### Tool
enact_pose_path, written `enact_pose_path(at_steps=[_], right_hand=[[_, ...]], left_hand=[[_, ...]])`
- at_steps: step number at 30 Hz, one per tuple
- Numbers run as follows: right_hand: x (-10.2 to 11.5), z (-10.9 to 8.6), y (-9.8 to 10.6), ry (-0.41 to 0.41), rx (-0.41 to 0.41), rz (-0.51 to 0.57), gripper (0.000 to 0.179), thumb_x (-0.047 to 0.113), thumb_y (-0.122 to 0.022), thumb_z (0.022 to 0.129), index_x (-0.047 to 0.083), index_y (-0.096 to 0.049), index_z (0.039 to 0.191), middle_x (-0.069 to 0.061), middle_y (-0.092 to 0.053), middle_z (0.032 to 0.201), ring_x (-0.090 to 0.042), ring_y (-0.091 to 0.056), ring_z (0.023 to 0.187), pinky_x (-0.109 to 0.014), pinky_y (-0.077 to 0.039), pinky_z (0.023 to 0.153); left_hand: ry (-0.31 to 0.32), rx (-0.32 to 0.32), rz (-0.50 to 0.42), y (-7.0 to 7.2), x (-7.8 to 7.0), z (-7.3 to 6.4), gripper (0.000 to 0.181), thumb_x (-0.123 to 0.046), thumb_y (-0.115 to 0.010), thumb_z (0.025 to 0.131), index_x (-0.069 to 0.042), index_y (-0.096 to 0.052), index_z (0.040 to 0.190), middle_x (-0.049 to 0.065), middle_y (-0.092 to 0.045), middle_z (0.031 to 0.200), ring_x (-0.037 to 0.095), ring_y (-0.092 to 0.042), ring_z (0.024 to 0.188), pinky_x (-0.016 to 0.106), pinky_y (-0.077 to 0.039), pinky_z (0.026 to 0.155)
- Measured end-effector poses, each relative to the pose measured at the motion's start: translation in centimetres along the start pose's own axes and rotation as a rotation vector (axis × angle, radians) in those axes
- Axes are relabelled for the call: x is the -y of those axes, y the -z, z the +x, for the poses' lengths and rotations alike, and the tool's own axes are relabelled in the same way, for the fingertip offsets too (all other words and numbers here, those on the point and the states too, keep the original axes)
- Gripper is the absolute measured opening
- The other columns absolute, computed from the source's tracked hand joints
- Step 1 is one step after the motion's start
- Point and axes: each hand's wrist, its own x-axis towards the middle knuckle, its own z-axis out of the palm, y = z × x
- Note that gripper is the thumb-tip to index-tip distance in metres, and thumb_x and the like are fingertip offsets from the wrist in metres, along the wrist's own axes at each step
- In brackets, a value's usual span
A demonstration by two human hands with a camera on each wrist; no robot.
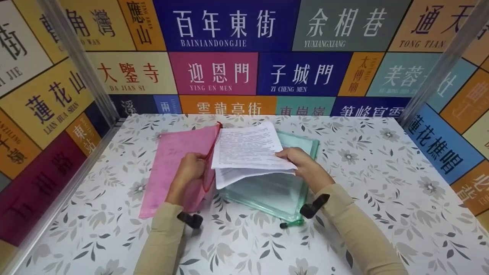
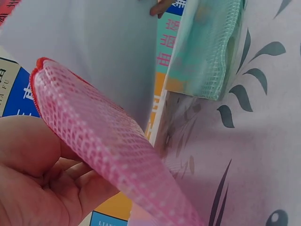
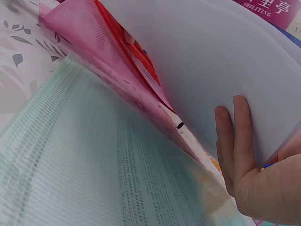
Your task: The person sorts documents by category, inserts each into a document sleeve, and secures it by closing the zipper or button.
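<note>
My left hand [image 1: 192, 167] pinches the red-trimmed opening edge of a pink mesh zip pouch [image 1: 183, 145]. In the left wrist view the mesh of the pouch [image 2: 103, 136] rises beside the thumb and curled fingers. A stack of printed papers [image 1: 248, 147] is gripped at its right edge by my right hand [image 1: 301, 162], thumb on top. From the right wrist view, two straight fingers lie against the blank underside of the papers [image 3: 197, 61]. The stack's left edge is right at the pouch's opening. A green mesh zip pouch [image 1: 263, 194] lies partly hidden beneath the papers.
The table [image 1: 363, 214] has a white cover with grey leaves and flowers. A green zipper pull [image 1: 292, 224] sticks out at the green pouch's near corner. Panels [image 1: 225, 25] with Chinese place names stand behind and along both sides.
</note>
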Motion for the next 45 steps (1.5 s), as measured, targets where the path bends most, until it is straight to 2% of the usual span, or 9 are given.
enact_pose_path(at_steps=[5, 9, 13, 16, 24, 30, 34, 38, 45], right_hand=[[-0.2, 0.3, -0.7, 0.027, -0.043, -0.002, 0.052, -0.002, -0.044, 0.099, -0.001, -0.037, 0.151, -0.009, -0.063, 0.115, -0.014, -0.07, 0.085, -0.023, -0.058, 0.069], [-0.3, 0.3, -1.1, 0.018, -0.085, 0.0, 0.05, -0.002, -0.044, 0.099, -0.004, -0.039, 0.149, -0.008, -0.061, 0.117, -0.011, -0.067, 0.084, -0.021, -0.056, 0.07], [-0.7, 0.2, -1.5, 0.029, -0.114, -0.003, 0.049, -0.002, -0.044, 0.098, -0.007, -0.04, 0.146, -0.006, -0.064, 0.102, -0.01, -0.067, 0.077, -0.02, -0.056, 0.066], [-1.3, 0.3, -1.9, 0.053, -0.121, -0.031, 0.05, -0.001, -0.043, 0.098, -0.007, -0.039, 0.148, -0.007, -0.065, 0.099, -0.011, -0.068, 0.075, -0.02, -0.056, 0.065], [-2.0, 0.4, -2.5, 0.097, -0.145, -0.131, 0.047, 0.003, -0.042, 0.101, 0.0, -0.042, 0.148, -0.008, -0.065, 0.119, -0.013, -0.068, 0.09, -0.023, -0.056, 0.072], [-1.3, 0.0, -2.8, 0.085, -0.204, -0.219, 0.047, 0.006, -0.045, 0.1, 0.003, -0.042, 0.148, -0.01, -0.061, 0.124, -0.015, -0.063, 0.096, -0.024, -0.052, 0.076], [-0.5, -0.6, -2.9, 0.12, -0.196, -0.301, 0.052, 0.007, -0.046, 0.101, 0.005, -0.037, 0.151, -0.013, -0.057, 0.133, -0.017, -0.061, 0.099, -0.025, -0.05, 0.079], [0.2, -1.0, -3.1, 0.15, -0.18, -0.35, 0.05, 0.008, -0.046, 0.101, 0.008, -0.039, 0.15, -0.013, -0.059, 0.13, -0.016, -0.062, 0.092, -0.026, -0.051, 0.075], [1.6, -1.9, -4.0, 0.187, -0.083, -0.24, 0.049, 0.012, -0.047, 0.103, 0.006, -0.037, 0.151, -0.014, -0.061, 0.128, -0.015, -0.069, 0.092, -0.027, -0.057, 0.073]], left_hand=[[0.029, 0.033, -0.017, 0.3, -0.1, 0.0, 0.039, -0.002, -0.048, 0.092, 0.005, -0.066, 0.126, 0.022, -0.071, 0.111, 0.014, -0.06, 0.071, 0.021, -0.048, 0.057], [0.045, 0.043, -0.025, 0.3, -0.1, 0.1, 0.041, -0.001, -0.047, 0.092, 0.003, -0.066, 0.128, 0.02, -0.069, 0.104, 0.014, -0.058, 0.068, 0.021, -0.046, 0.055], [0.056, 0.057, -0.035, 0.4, -0.2, 0.1, 0.04, -0.002, -0.047, 0.094, 0.002, -0.065, 0.129, 0.019, -0.069, 0.104, 0.015, -0.058, 0.069, 0.021, -0.046, 0.056], [0.053, 0.063, -0.031, 0.5, -0.1, 0.1, 0.039, -0.005, -0.049, 0.095, 0.002, -0.065, 0.129, 0.02, -0.069, 0.108, 0.015, -0.059, 0.073, 0.021, -0.047, 0.059], [0.026, 0.04, -0.022, 0.6, 0.0, 0.2, 0.037, -0.008, -0.052, 0.095, 0.003, -0.066, 0.127, 0.021, -0.072, 0.108, 0.01, -0.06, 0.067, 0.019, -0.047, 0.055], [0.072, 0.057, -0.047, 0.3, -0.1, 0.0, 0.037, -0.007, -0.05, 0.097, 0.005, -0.064, 0.129, 0.021, -0.071, 0.108, 0.012, -0.061, 0.07, 0.02, -0.05, 0.058], [0.084, 0.074, -0.048, 0.0, -0.2, 0.0, 0.037, -0.005, -0.048, 0.096, 0.005, -0.064, 0.129, 0.022, -0.07, 0.111, 0.014, -0.063, 0.073, 0.022, -0.052, 0.06], [0.091, 0.082, -0.033, -0.2, -0.2, 0.1, 0.037, -0.005, -0.049, 0.097, 0.004, -0.064, 0.129, 0.021, -0.071, 0.114, 0.015, -0.065, 0.078, 0.023, -0.053, 0.062], [0.077, 0.075, 0.006, -0.6, -0.2, 0.0, 0.036, -0.006, -0.049, 0.097, 0.004, -0.065, 0.128, 0.02, -0.071, 0.114, 0.019, -0.066, 0.084, 0.026, -0.055, 0.067]])
